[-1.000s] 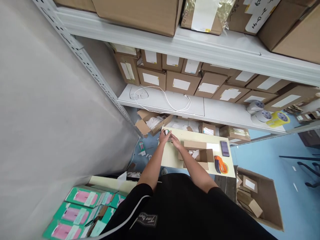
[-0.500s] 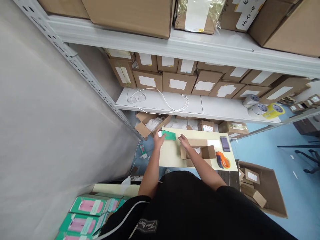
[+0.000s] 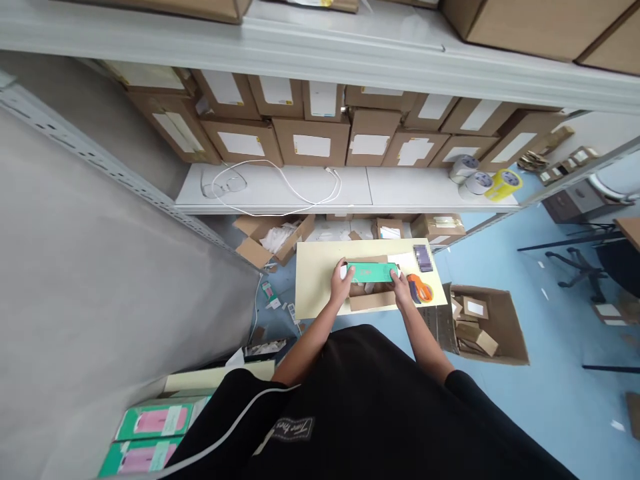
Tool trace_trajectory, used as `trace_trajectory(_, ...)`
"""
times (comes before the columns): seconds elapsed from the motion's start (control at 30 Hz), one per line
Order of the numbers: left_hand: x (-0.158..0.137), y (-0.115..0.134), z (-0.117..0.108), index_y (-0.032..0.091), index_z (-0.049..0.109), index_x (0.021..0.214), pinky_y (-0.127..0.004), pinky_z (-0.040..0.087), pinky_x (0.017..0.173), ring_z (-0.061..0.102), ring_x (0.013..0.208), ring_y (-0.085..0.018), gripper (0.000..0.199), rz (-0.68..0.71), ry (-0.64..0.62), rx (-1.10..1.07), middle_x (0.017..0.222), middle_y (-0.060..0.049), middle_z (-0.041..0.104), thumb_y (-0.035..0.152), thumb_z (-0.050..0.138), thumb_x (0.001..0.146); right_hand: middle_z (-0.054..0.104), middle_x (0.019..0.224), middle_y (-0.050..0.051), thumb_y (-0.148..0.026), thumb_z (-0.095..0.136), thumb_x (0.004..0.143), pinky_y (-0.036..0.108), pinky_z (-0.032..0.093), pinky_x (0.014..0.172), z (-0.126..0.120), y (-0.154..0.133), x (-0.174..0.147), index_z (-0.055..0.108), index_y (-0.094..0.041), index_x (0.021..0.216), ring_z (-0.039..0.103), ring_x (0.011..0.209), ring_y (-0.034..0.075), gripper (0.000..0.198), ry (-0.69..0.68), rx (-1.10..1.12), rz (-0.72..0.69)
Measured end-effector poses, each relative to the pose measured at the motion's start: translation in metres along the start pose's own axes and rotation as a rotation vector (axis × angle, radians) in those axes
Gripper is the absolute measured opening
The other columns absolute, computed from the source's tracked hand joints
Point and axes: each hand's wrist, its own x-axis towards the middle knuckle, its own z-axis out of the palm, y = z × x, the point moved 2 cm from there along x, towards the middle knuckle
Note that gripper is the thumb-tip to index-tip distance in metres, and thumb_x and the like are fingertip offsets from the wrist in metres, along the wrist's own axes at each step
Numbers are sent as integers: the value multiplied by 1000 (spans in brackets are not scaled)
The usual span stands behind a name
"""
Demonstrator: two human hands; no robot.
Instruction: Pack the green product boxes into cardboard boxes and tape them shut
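While left hand (image 3: 341, 284) and right hand (image 3: 401, 289) grip a long green cardboard box (image 3: 373, 272); open brown cardboard carton (image 3: 373, 303) sits beneath

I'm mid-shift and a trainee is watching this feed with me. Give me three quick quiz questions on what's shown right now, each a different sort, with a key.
1. True or false: only the left hand holds the green box.

2. Which lies on the table?
A) the eyeglasses
B) the orange tape dispenser
C) the white cable

3. Fill in: in this view, the green box partly hides an open ____ on the table.

Key:
1. False; the right hand grips its other end.
2. B
3. cardboard box
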Motion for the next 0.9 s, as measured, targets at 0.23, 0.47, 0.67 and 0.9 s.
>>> trace_trajectory(0.23, -16, -17, 18, 18, 40, 159, -48, 31, 127, 37, 153, -32, 70, 7, 65, 253, 161, -18, 45, 42, 61, 98, 49, 160, 20, -68, 63, 87, 52, 36, 124, -43, 13, 9, 41, -13, 160, 44, 152, 32, 93, 135, -263, 8)
trace_trajectory(0.47, -34, -56, 33, 19, 58, 146, -54, 22, 130, 28, 158, -37, 67, 116, -352, 581, 161, -16, 47, 27, 73, 82, 48, 163, 15, -61, 62, 89, 49, 36, 125, -45, 21, 16, 43, -18, 160, 44, 152, 29, 86, 0, -316, -121)
trace_trajectory(0.67, -41, -85, 37, 15, 52, 152, -53, 24, 129, 5, 163, -39, 75, 97, -485, 759, 177, -16, 13, 32, 77, 82, 55, 157, 15, -49, 64, 89, 49, 45, 119, -27, 39, 2, 51, -19, 154, 52, 146, 30, 74, -77, -364, -207)
trace_trajectory(0.9, -44, -94, 40, 18, 72, 129, -55, 25, 130, 2, 163, -40, 42, 179, -448, 824, 178, -9, 6, 26, 75, 88, 59, 153, 12, -35, 63, 89, 52, 52, 112, -25, 46, -19, 56, -23, 150, 58, 139, 31, 63, -80, -458, -263)
